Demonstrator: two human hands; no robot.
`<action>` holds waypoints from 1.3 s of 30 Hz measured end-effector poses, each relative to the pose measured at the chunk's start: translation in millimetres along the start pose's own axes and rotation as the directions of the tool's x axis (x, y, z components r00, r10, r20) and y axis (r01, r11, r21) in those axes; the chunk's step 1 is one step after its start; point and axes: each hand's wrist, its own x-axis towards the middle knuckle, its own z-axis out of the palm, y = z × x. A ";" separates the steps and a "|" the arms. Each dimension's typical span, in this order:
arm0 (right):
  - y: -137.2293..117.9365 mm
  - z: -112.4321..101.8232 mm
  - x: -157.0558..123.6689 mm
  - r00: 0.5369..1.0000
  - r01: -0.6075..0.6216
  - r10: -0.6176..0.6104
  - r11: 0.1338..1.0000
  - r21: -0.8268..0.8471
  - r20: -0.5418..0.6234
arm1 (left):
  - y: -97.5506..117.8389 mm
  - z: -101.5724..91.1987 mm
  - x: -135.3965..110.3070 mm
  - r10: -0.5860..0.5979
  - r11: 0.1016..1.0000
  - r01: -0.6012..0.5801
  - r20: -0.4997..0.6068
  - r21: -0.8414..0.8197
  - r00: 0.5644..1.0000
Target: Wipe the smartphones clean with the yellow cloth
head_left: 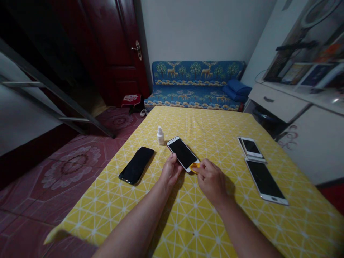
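The left hand [171, 170] holds a phone [182, 152]. At its five o'clock end, the right hand [213, 179] pinches a yellow piece [194, 166].

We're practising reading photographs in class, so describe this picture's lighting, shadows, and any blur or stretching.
Head view: dim overall, with the doorway at left nearly black; head view: soft shadows on the yellow tablecloth beside both forearms; head view: clutter at the right edge smeared and stretched, while the white phone in the left hand looks clearer.
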 end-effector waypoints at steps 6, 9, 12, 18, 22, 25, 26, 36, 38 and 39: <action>-6.0 1.5 1.4 0.999 0.032 -0.033 0.999 0.031 0.026 | -0.8 -1.0 0.2 0.004 1.000 -0.004 -0.017 0.014 1.000; 4.6 2.8 1.2 0.999 -0.044 0.045 0.999 0.005 -0.026 | -1.2 -1.2 -0.6 -0.014 1.000 0.014 0.010 0.016 1.000; 3.4 2.5 0.9 1.000 -0.018 0.018 1.000 -0.001 -0.020 | -1.5 -0.2 -0.7 -0.011 1.000 0.011 -0.012 0.013 1.000; -11.0 -1.5 2.6 0.997 0.064 -0.064 0.998 0.001 0.047 | -1.2 -1.5 0.4 0.003 1.000 -0.003 -0.020 0.010 1.000; -8.5 -3.6 3.0 1.000 0.011 -0.010 1.000 -0.009 0.029 | -3.0 -4.4 2.0 -0.007 1.000 0.007 0.001 0.024 1.000; -10.4 -4.3 3.6 0.998 0.045 -0.045 0.999 0.006 0.045 | -3.6 -4.3 2.3 0.005 1.000 -0.005 -0.013 0.020 1.000; -10.8 -4.4 3.9 0.997 0.053 -0.053 0.999 0.009 0.053 | -3.4 -4.0 2.1 0.007 1.000 -0.006 -0.017 0.020 1.000; -7.4 -1.0 1.3 0.998 0.047 -0.048 0.999 0.012 0.036 | -2.8 -4.6 2.3 0.004 1.000 -0.004 -0.017 0.020 1.000; -13.7 0.1 1.5 0.993 0.100 -0.103 0.993 0.059 0.050 | -3.0 -4.4 2.6 0.008 1.000 -0.007 -0.021 0.014 1.000; -15.3 0.5 1.7 0.993 0.102 -0.105 0.993 0.067 0.047 | -2.8 -4.0 2.3 0.005 1.000 -0.005 -0.020 0.014 1.000</action>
